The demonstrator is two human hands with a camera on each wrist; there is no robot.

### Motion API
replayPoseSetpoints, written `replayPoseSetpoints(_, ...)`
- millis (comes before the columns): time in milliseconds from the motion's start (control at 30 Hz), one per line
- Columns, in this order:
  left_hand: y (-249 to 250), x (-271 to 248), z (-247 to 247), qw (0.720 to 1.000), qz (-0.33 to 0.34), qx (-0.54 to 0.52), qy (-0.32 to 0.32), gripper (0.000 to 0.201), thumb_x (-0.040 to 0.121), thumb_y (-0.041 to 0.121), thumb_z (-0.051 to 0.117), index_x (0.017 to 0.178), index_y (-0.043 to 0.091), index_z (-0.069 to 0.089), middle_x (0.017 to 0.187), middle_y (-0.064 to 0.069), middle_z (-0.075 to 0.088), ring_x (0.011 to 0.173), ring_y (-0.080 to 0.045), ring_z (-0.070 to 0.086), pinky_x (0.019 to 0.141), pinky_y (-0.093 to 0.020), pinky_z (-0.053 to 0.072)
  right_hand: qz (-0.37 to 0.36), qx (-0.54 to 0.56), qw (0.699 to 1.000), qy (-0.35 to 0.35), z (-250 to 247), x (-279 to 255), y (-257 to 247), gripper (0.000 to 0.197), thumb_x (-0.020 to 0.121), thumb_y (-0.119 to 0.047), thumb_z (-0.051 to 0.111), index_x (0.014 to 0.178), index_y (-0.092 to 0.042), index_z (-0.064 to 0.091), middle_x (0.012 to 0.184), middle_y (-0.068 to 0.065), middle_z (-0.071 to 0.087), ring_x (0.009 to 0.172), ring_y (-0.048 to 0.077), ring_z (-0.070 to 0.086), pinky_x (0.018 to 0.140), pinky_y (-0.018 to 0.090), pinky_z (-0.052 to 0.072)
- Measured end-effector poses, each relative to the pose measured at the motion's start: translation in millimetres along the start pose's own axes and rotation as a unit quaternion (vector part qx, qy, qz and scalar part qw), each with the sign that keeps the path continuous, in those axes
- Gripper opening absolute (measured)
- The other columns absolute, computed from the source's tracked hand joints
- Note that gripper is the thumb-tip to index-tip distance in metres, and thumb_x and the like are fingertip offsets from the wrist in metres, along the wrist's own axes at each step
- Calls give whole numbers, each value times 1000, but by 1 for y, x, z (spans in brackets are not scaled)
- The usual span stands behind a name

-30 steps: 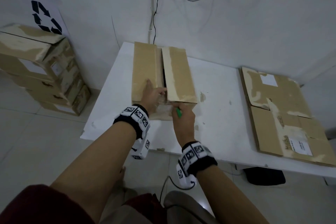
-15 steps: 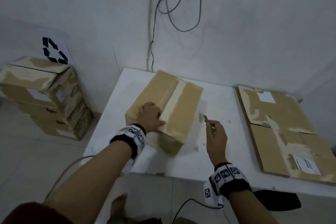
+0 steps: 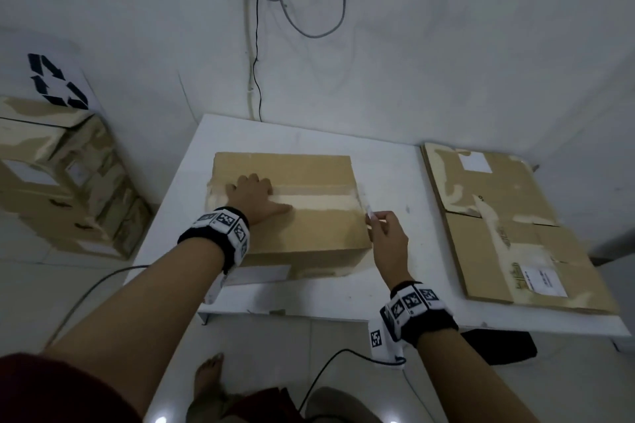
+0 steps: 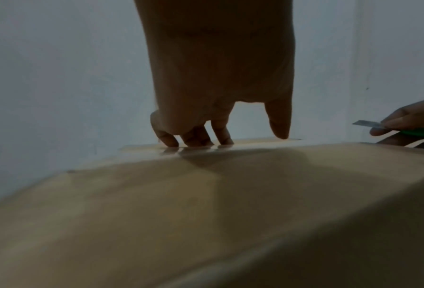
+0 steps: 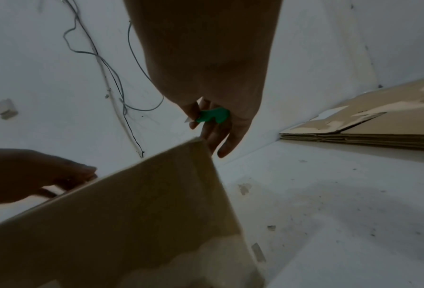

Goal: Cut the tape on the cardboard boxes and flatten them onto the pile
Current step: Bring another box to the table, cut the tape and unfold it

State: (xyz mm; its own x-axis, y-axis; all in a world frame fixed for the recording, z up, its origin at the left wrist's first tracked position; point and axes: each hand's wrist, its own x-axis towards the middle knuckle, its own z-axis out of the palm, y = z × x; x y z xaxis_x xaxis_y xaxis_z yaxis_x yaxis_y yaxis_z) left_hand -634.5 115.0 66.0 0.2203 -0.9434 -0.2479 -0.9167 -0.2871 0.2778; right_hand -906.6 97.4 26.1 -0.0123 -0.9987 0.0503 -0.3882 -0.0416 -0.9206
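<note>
A closed cardboard box [image 3: 309,227] lies lengthwise across the white table [image 3: 395,285], with a pale tape strip [image 3: 323,199] running left to right along its top seam. My left hand [image 3: 252,194] presses flat on the top near the left end, fingertips [image 4: 193,139] on the tape. My right hand [image 3: 385,230] pinches a green-handled cutter [image 5: 212,115] at the box's right edge; its blade [image 4: 365,123] points left toward the tape's end, just off the box. The pile of flattened boxes [image 3: 508,227] lies on the table's right side.
A stack of taped boxes [image 3: 58,178] stands on the floor at the left, below a recycling sign [image 3: 55,82]. Cables [image 3: 292,10] hang down the wall behind the table. A dark object [image 3: 498,347] lies under the table's front right edge. My bare foot [image 3: 208,378] is near the table.
The box has been turned from pointing away from me to lying crosswise. My left hand stayed on top of it; my right hand brought the cutter to the tape's right end.
</note>
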Motion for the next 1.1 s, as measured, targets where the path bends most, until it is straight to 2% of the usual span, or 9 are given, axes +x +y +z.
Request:
replayPoseSetpoints(100, 34, 3, 11, 997, 58, -16, -39, 77, 71, 74, 60, 124, 18, 52, 128, -8, 47, 121, -29, 40, 100, -43, 29, 33, 63, 996, -48, -8, -12, -4, 22, 99, -31, 55, 94, -10, 59, 89, -1, 73, 81, 12, 72, 71, 25, 58)
replayPoseSetpoints(200, 64, 0, 24, 994, 90, -22, -54, 94, 54, 75, 73, 124, 16, 48, 125, -6, 44, 119, -26, 37, 100, -42, 29, 7, -14, 997, -76, -12, 1, 1, 18, 98, -31, 58, 94, -15, 65, 93, -1, 72, 80, 16, 69, 67, 23, 56)
replayPoseSetpoints(267, 71, -1, 32, 994, 89, -35, -44, 98, 50, 70, 79, 125, 17, 45, 125, -6, 42, 119, -26, 34, 99, -41, 28, -41, -97, 992, -63, -14, 18, 5, 12, 96, -23, 60, 97, -19, 71, 98, 0, 69, 91, 15, 63, 78, 25, 53)
replayPoseSetpoints(333, 71, -2, 37, 995, 84, -52, -32, 96, 50, 66, 81, 125, 19, 44, 124, -5, 41, 117, -26, 34, 97, -39, 28, -77, -127, 987, -68, -13, 34, -2, 14, 94, -16, 62, 98, -20, 74, 97, -5, 69, 94, 8, 60, 85, 17, 47)
replayPoseSetpoints(433, 69, -3, 38, 994, 91, -60, -17, 92, 51, 64, 81, 123, 21, 43, 121, -3, 39, 114, -26, 33, 92, -37, 27, -121, -132, 979, -100, -5, 55, -20, 15, 88, -9, 67, 89, -22, 74, 89, -12, 69, 85, -6, 60, 74, 5, 41)
replayPoseSetpoints(533, 69, -5, 38, 994, 93, -63, -7, 90, 53, 63, 81, 122, 21, 43, 120, -3, 39, 113, -26, 34, 90, -36, 26, -113, -167, 965, -170, 5, 70, -30, 20, 83, -13, 68, 79, -32, 72, 85, -17, 71, 87, -4, 61, 84, 25, 48)
replayPoseSetpoints(600, 69, -6, 38, 993, 94, -65, 0, 90, 52, 63, 81, 122, 21, 43, 119, -3, 39, 112, -26, 33, 91, -36, 26, -107, -235, 941, -217, 10, 76, -37, 17, 83, -18, 67, 78, -34, 73, 83, -22, 70, 90, -3, 60, 89, 34, 41)
replayPoseSetpoints(767, 67, -9, 39, 991, 101, -81, 13, 91, 54, 62, 81, 124, 19, 43, 120, -2, 39, 113, -25, 33, 93, -35, 26, -128, -399, 875, -244, 5, 88, -53, 19, 86, -19, 61, 82, -33, 73, 84, -21, 70, 92, 0, 58, 81, 34, 18)
replayPoseSetpoints(1100, 69, -6, 36, 989, 115, -88, 9, 89, 56, 59, 82, 125, 19, 42, 122, -2, 37, 114, -24, 31, 93, -33, 24, -78, -315, 931, -167, -12, 78, -33, 20, 88, -20, 58, 82, -33, 72, 84, -19, 71, 90, 2, 61, 94, 41, 31)
